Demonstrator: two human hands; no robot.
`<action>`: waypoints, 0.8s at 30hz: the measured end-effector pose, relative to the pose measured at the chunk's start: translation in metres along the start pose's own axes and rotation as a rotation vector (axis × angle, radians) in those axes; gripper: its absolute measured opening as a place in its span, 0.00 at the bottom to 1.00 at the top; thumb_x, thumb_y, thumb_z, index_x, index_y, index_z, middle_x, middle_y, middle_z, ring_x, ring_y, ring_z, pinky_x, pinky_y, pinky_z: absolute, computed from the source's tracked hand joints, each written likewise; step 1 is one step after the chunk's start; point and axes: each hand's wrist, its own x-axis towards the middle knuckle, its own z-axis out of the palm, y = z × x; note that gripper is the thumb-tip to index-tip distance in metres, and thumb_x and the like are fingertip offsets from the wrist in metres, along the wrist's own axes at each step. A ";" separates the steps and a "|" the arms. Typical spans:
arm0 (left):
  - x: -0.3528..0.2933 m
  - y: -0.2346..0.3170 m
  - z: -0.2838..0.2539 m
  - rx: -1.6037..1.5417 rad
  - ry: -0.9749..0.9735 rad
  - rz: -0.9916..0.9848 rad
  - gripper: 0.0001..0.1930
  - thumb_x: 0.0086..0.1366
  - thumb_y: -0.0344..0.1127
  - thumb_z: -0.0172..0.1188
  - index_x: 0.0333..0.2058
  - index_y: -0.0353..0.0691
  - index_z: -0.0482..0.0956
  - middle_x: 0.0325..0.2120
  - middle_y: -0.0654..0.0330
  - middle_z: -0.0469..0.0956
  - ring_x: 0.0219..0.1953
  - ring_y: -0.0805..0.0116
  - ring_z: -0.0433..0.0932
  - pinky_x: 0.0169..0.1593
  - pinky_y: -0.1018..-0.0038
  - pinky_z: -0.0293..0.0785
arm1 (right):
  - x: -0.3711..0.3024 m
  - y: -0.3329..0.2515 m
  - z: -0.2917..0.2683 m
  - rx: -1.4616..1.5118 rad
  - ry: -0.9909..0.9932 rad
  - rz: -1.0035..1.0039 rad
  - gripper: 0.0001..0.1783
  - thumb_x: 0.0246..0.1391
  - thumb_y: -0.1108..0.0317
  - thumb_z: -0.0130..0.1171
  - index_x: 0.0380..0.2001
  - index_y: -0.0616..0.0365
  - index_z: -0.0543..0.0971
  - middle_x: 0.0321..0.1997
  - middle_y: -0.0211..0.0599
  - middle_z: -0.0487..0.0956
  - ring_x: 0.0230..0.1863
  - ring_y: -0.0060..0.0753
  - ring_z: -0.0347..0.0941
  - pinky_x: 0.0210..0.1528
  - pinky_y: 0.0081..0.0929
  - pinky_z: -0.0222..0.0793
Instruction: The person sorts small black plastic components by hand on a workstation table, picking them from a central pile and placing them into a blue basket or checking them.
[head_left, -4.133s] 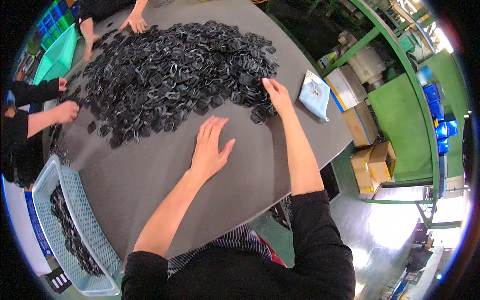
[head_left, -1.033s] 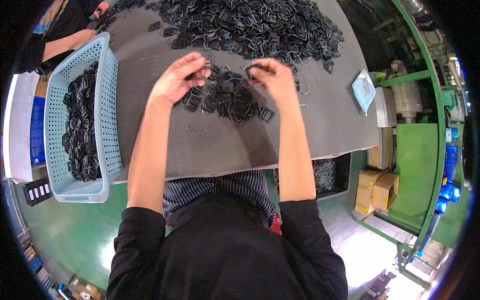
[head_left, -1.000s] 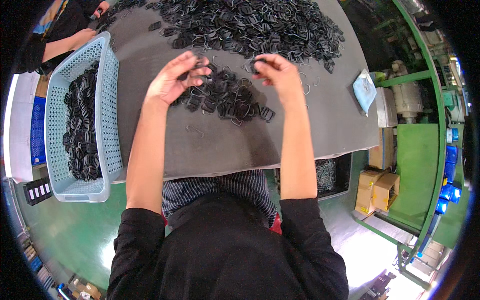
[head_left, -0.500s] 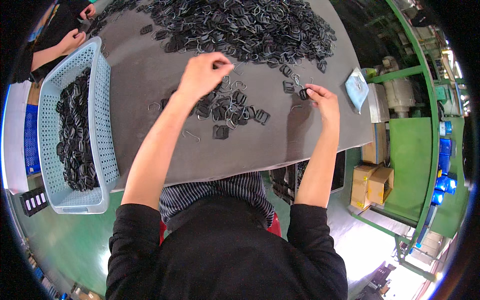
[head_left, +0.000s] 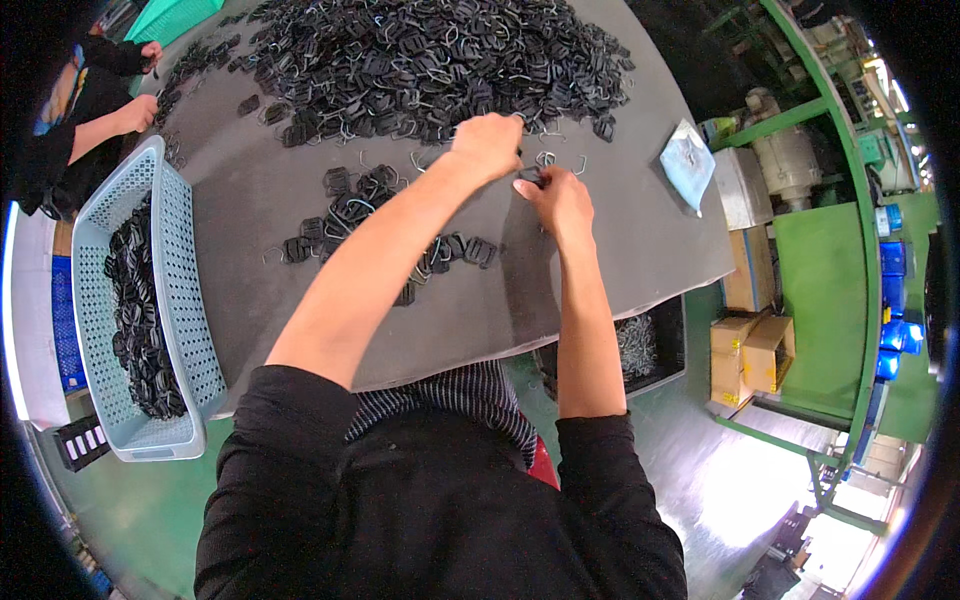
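Both hands are close together over the grey table, at the near edge of a big pile of black plastic buckles with silver wire hooks [head_left: 430,70]. My left hand [head_left: 488,148] has its fingers closed; what they hold, if anything, is hidden. Just to its right, my right hand [head_left: 562,205] pinches a black buckle [head_left: 532,177] between thumb and fingers. Beyond the right hand lie loose wire hooks [head_left: 545,158]. A smaller group of black buckles with hooks [head_left: 360,205] is spread on the table, partly covered by my left forearm.
A light-blue perforated basket [head_left: 186,300] with black buckles stands at the left. Behind it, another person's hands [head_left: 135,115] are at the table's far left. A blue-and-white packet [head_left: 687,168] lies near the right edge. Below the table is a dark bin of metal pieces [head_left: 640,345].
My left hand has moved right and my right hand has come left with the buckle, so they now nearly meet. The whole view has shifted somewhat.
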 end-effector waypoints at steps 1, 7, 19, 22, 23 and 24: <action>-0.010 -0.003 -0.010 -0.060 -0.022 -0.017 0.15 0.46 0.42 0.66 0.32 0.42 0.77 0.29 0.53 0.79 0.35 0.54 0.79 0.39 0.60 0.74 | 0.002 0.001 0.005 0.001 0.016 -0.041 0.24 0.41 0.49 0.66 0.30 0.60 0.79 0.30 0.50 0.80 0.36 0.46 0.78 0.39 0.40 0.70; -0.102 -0.100 -0.057 -1.349 -0.207 -0.060 0.13 0.59 0.43 0.60 0.38 0.42 0.75 0.32 0.65 0.77 0.31 0.71 0.75 0.24 0.80 0.67 | -0.036 0.007 -0.019 1.262 -0.481 0.017 0.15 0.46 0.62 0.65 0.33 0.57 0.74 0.28 0.26 0.75 0.29 0.18 0.73 0.23 0.15 0.61; -0.161 -0.130 -0.093 -0.267 0.361 -0.395 0.22 0.54 0.50 0.63 0.39 0.37 0.77 0.32 0.53 0.80 0.38 0.57 0.78 0.44 0.67 0.71 | -0.036 -0.004 0.005 0.234 -0.175 -0.284 0.15 0.45 0.60 0.63 0.32 0.59 0.75 0.25 0.40 0.77 0.29 0.37 0.73 0.29 0.30 0.66; -0.161 -0.145 -0.056 -0.113 0.377 -0.498 0.24 0.50 0.53 0.66 0.38 0.41 0.78 0.34 0.50 0.80 0.41 0.53 0.78 0.45 0.63 0.72 | -0.028 -0.014 0.001 1.253 -0.547 -0.075 0.11 0.51 0.63 0.60 0.34 0.57 0.75 0.21 0.27 0.72 0.24 0.20 0.66 0.20 0.17 0.56; -0.158 -0.139 -0.046 -0.137 0.353 -0.446 0.20 0.51 0.49 0.66 0.37 0.41 0.78 0.30 0.53 0.80 0.34 0.59 0.78 0.41 0.68 0.72 | -0.031 -0.031 0.003 1.388 -0.566 -0.081 0.10 0.52 0.64 0.59 0.35 0.57 0.75 0.20 0.25 0.71 0.24 0.18 0.65 0.20 0.16 0.53; -0.157 -0.135 -0.040 -0.244 0.329 -0.355 0.18 0.52 0.47 0.66 0.36 0.41 0.78 0.28 0.56 0.78 0.31 0.64 0.76 0.38 0.71 0.71 | -0.033 -0.046 0.006 1.523 -0.585 -0.086 0.09 0.52 0.64 0.59 0.35 0.56 0.75 0.20 0.23 0.69 0.24 0.15 0.64 0.19 0.14 0.51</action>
